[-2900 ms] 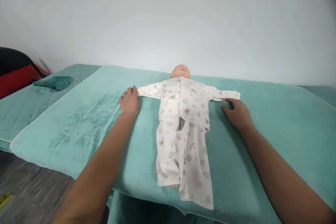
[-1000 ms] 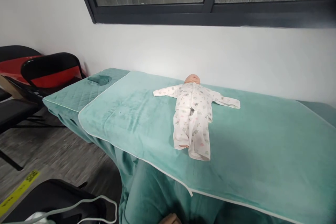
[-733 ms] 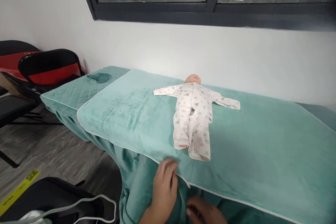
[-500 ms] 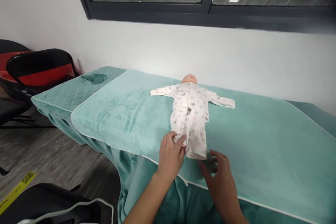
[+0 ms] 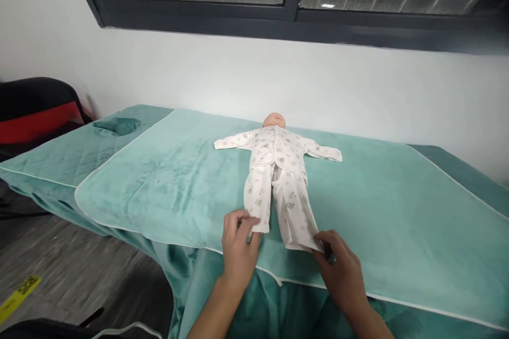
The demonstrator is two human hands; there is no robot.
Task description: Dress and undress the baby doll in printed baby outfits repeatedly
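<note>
A baby doll [image 5: 274,119] lies on its back on a teal towel [image 5: 175,185], dressed in a white printed top [image 5: 278,148] and trousers [image 5: 292,206], arms spread wide. My left hand [image 5: 238,246] pinches the cuff of the trouser leg on the left. My right hand [image 5: 342,267] grips the hem of the other trouser leg, near the towel's front edge. The two legs are spread apart.
The towel covers a padded teal table [image 5: 47,153] with a face hole [image 5: 117,126] at its left end. A black and red chair [image 5: 35,111] stands at far left. A white wall and dark window frame [image 5: 294,16] run behind. Grey floor lies below left.
Both hands came up from below the table edge and took hold of the trouser cuffs. The legs have been pulled apart and straightened. The camera view shifted right.
</note>
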